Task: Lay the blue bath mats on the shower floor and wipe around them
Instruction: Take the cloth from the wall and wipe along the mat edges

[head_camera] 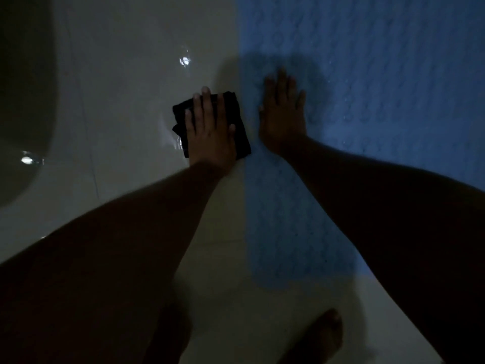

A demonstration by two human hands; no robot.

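Observation:
A blue textured bath mat (380,74) lies flat on the pale shower floor (118,88) and fills the right half of the view. My left hand (210,130) presses flat on a folded black cloth (242,137) on the floor, just left of the mat's edge. My right hand (283,114) rests palm down on the mat near that edge, fingers spread, holding nothing. The scene is dim, and both forearms are in deep shadow.
A dark curved shape (23,101) stands at the left edge of the floor. Wet glints (185,61) shine on the floor. My bare foot (322,334) stands on the floor at the bottom, below the mat's rounded corner (275,279).

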